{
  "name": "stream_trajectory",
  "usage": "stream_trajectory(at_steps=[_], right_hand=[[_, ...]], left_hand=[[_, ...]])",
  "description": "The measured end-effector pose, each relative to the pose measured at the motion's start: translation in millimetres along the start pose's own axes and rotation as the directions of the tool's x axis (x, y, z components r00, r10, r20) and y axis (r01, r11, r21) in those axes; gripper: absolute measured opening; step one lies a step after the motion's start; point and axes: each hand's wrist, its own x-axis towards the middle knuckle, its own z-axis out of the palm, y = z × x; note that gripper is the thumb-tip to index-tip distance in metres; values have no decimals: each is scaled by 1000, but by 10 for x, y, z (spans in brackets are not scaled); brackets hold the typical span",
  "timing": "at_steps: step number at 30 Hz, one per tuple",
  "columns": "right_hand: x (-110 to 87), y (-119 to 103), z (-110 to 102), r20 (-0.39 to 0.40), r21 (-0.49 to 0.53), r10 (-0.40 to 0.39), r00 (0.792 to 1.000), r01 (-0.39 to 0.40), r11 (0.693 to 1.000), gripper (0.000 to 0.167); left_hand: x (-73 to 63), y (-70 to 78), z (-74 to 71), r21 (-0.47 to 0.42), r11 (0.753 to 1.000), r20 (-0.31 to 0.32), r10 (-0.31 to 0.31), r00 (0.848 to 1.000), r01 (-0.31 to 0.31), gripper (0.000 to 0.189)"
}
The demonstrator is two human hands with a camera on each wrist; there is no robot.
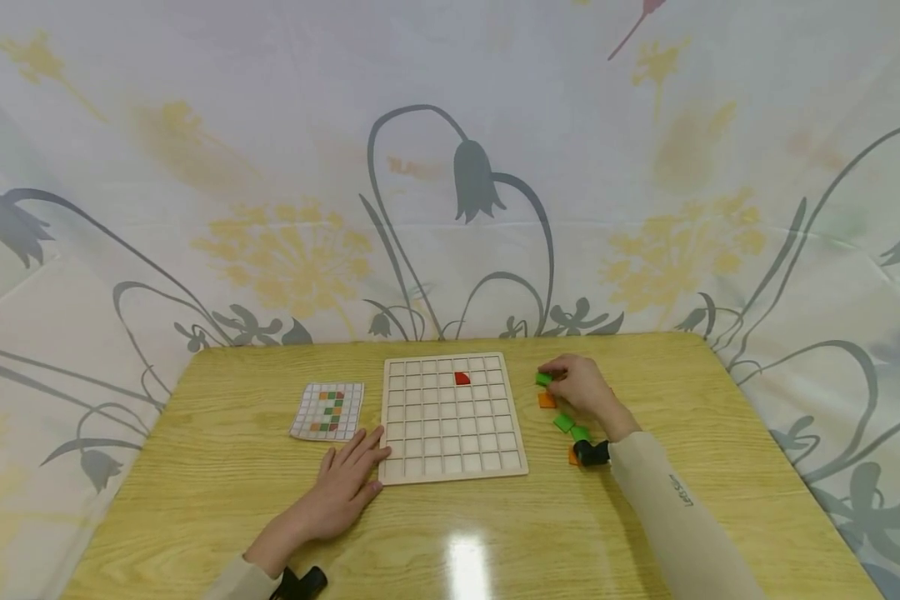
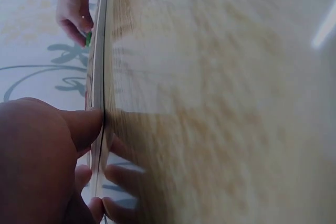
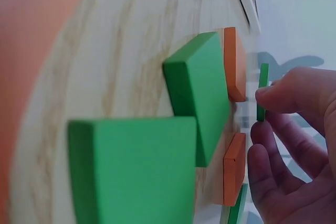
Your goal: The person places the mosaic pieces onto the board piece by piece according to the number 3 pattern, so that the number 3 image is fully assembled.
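A pale wooden grid board lies in the middle of the table in the head view, with one red piece in an upper cell. My left hand rests at the board's left edge, fingers extended and fingertips on its rim. To the board's right, my right hand pinches a green square tile between thumb and fingers, held on edge in the right wrist view. Near that hand lie orange tiles and green tiles on the table; the hand and wrist hide part of this group.
A pattern card with a grid of coloured squares lies left of the board. A black wrist camera covers some tiles beneath the right wrist. Behind the wooden table hangs a flower-printed cloth.
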Motion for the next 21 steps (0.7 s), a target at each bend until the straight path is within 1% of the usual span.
stream_trajectory(at_steps=[7, 10, 15, 21], right_hand=[[6, -49, 44, -34, 14, -51, 998, 52, 999, 30], [32, -84, 93, -46, 50, -44, 998, 47, 998, 30], [59, -174, 173, -36, 106, -27, 999, 31, 994, 30], [110, -305, 270, -30, 97, -65, 997, 67, 993, 29]], left_hand=[[-3, 5, -14, -15, 1000, 15, -23, 1000, 23, 46], [-7, 12, -20, -22, 1000, 8, -18, 1000, 18, 46], [-8, 16, -23, -15, 1000, 7, -17, 1000, 17, 46], [-5, 15, -28, -22, 999, 14, -27, 1000, 27, 46]])
